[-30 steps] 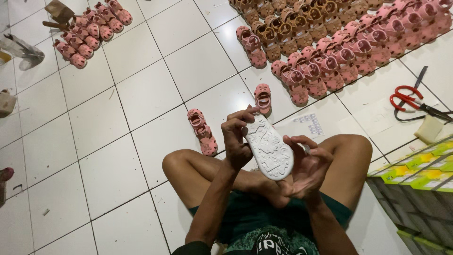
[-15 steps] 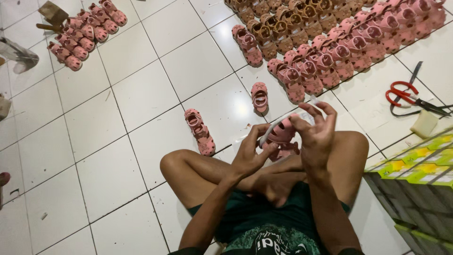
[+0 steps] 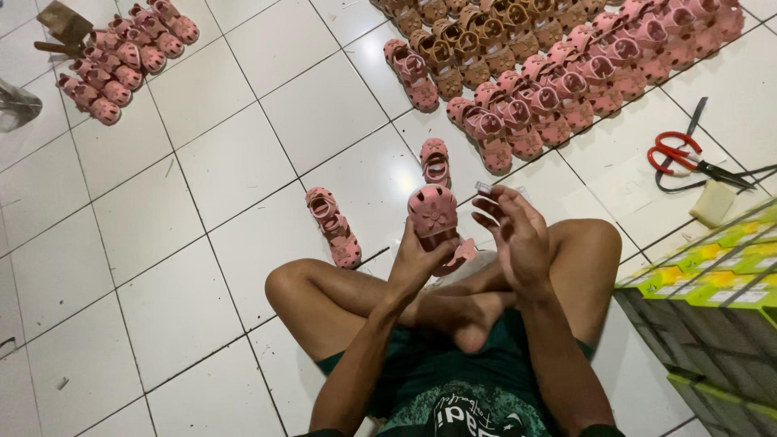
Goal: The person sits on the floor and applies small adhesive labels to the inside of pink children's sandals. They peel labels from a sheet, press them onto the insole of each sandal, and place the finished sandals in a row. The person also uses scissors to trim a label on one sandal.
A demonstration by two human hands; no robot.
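One pink sandal (image 3: 433, 214) was up in my left hand (image 3: 421, 259), fingers wrapped round its heel end, toe pointing away, above my crossed legs. My right hand (image 3: 514, 235) sat just beside it, fingers spread and loose, pinching a small pale tab (image 3: 483, 188) at the fingertips; not touching the sandal as far as I could tell. I judged the sandal light, soft and bendy, rubbery so not slippery, not fragile; best held round the heel or sides of the sole, off the cut-out upper. On the floor (image 3: 243, 162): a pair (image 3: 333, 228) near my left knee, a single sandal (image 3: 435, 162) ahead, long rows (image 3: 558, 73) beyond, red scissors (image 3: 676, 155) to the right.
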